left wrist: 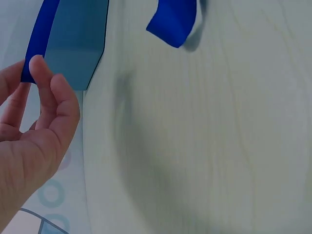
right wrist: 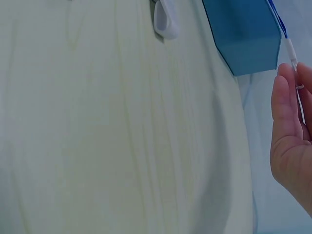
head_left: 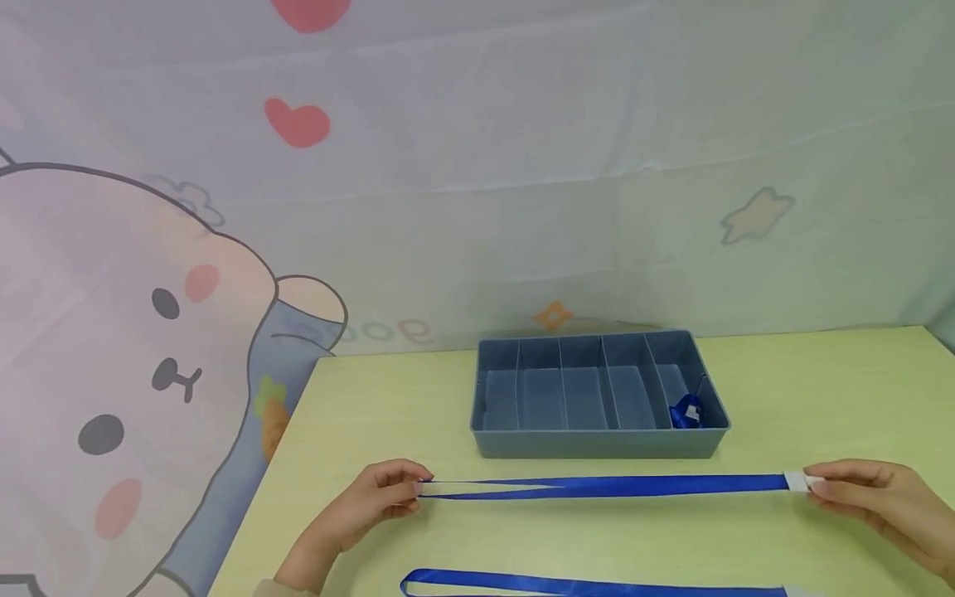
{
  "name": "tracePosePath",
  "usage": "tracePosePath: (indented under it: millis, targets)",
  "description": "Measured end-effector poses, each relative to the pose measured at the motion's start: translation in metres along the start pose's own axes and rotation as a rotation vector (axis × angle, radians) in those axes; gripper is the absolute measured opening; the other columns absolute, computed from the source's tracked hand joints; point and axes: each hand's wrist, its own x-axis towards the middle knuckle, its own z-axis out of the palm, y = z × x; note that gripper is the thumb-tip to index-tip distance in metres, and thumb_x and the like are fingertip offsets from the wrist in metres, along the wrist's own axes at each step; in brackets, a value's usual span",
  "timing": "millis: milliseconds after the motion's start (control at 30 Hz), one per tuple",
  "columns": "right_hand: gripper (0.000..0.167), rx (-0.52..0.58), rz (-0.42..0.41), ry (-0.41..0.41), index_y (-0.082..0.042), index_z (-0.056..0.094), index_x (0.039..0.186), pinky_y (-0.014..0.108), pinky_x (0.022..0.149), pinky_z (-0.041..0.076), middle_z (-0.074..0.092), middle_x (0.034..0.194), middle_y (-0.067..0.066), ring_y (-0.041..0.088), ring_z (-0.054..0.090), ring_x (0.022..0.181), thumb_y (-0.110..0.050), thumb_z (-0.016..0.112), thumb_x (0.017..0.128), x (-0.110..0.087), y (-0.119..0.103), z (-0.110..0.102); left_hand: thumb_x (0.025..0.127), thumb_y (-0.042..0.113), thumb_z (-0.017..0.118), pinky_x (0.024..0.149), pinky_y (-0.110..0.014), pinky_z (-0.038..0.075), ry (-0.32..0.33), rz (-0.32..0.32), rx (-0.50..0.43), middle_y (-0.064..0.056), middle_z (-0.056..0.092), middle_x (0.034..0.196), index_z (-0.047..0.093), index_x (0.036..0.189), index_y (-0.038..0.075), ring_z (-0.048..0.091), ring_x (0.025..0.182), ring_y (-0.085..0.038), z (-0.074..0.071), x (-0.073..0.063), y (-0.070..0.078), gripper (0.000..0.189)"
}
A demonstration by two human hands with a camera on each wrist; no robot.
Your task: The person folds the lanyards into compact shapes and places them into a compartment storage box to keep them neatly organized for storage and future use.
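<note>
A blue lanyard (head_left: 656, 486) is stretched sideways in front of the tray, between both hands. My left hand (head_left: 384, 493) pinches its looped end between thumb and fingers; the left wrist view shows the blue ribbon (left wrist: 40, 36) running up from those fingertips. At the other end my right hand (head_left: 876, 497) pinches the white plastic clip (head_left: 797, 482). In the right wrist view that white clip (right wrist: 291, 51) sits at the fingertips, partly hidden by them. A second blue lanyard (head_left: 507, 580) lies on the table nearer the front, its loop toward the left.
Behind the hands stands a blue-grey tray (head_left: 597, 444) with several compartments. Its rightmost compartment holds a bundled blue lanyard (head_left: 686, 411). The light yellow table (head_left: 395, 398) meets a printed cloth (head_left: 477, 166) hanging at the back.
</note>
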Motion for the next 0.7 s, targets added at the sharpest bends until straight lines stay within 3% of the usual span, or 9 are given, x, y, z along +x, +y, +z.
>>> tracePosePath:
  millis: [133, 367, 567, 700]
  targets:
    - [0.033, 0.000, 0.018, 0.014, -0.012, 0.073, 0.102, 0.028, 0.078, 0.053, 0.069, 0.100, -0.005, 0.013, 0.066, 0.090, 0.007, 0.048, 0.093, 0.0008, -0.0029, 0.0034, 0.092, 0.014, 0.059, 0.076, -0.025, 0.052, 0.029, -0.022, -0.058, -0.001, 0.060, 0.088, 0.063, 0.110, -0.003, 0.058, 0.077, -0.010, -0.0007, 0.0014, -0.0005, 0.025]
    - [0.034, 0.064, -0.014, -0.021, -0.010, 0.073, 0.103, 0.029, 0.078, 0.053, 0.070, 0.100, -0.001, 0.015, 0.067, 0.090, 0.008, 0.046, 0.093, -0.0001, -0.0033, 0.0044, 0.095, 0.014, 0.055, 0.078, -0.025, 0.051, 0.010, -0.037, -0.039, 0.000, 0.061, 0.090, 0.062, 0.109, -0.007, 0.058, 0.082, -0.011, -0.0008, 0.0005, -0.0018, 0.027]
    - [0.038, 0.097, -0.073, -0.071, -0.009, 0.072, 0.106, 0.029, 0.080, 0.052, 0.069, 0.103, 0.002, 0.017, 0.067, 0.092, 0.011, 0.042, 0.094, -0.0027, -0.0016, 0.0028, 0.094, 0.012, 0.056, 0.075, -0.022, 0.050, -0.025, -0.002, -0.049, 0.002, 0.063, 0.091, 0.058, 0.114, -0.013, 0.058, 0.082, -0.008, -0.0039, 0.0002, 0.0004, 0.032]
    - [0.039, 0.125, -0.092, -0.097, -0.007, 0.071, 0.107, 0.030, 0.081, 0.052, 0.069, 0.105, 0.004, 0.018, 0.066, 0.094, 0.013, 0.040, 0.094, -0.0034, -0.0005, 0.0022, 0.090, 0.007, 0.061, 0.078, -0.021, 0.049, -0.081, 0.040, -0.084, 0.003, 0.063, 0.093, 0.056, 0.116, -0.013, 0.059, 0.085, -0.006, -0.0061, 0.0000, 0.0013, 0.033]
